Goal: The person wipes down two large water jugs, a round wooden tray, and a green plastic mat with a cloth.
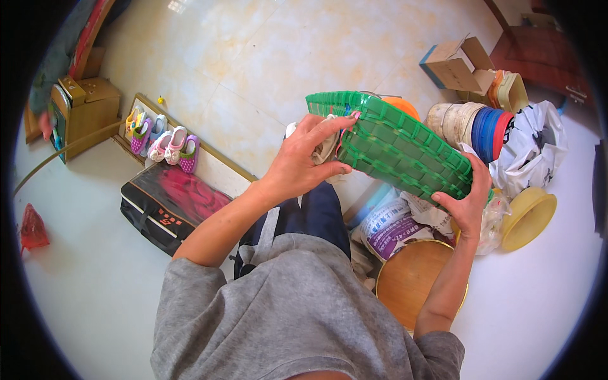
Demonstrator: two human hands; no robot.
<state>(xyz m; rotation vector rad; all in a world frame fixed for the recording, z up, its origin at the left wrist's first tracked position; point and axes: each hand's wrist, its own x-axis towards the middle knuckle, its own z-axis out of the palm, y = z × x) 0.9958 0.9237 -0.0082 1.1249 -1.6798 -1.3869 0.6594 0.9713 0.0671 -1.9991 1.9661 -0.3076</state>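
Observation:
A green woven plastic-strap basket (403,147) is held tilted in the air before me, its outer side towards me. My left hand (304,152) spans its left end. The index fingertip touches near the upper corner and the thumb is at the lower one, beside a pink strip (340,142). Wrapped around the right end, my right hand (463,194) has its thumb on the near side. Behind my left fingers shows a pale, creased thing (325,148), mostly hidden; I cannot tell whether it is cloth or footwear. Most of the basket's inside is out of sight.
To the right are stacked buckets (484,128), a white plastic bag (532,147), a yellow basin (529,218), a printed sack (394,228) and a round wooden-topped stool (418,280). Small knitted shoes (166,145) and a black zipped bag (166,204) lie left. A person's hand (46,126) shows far left.

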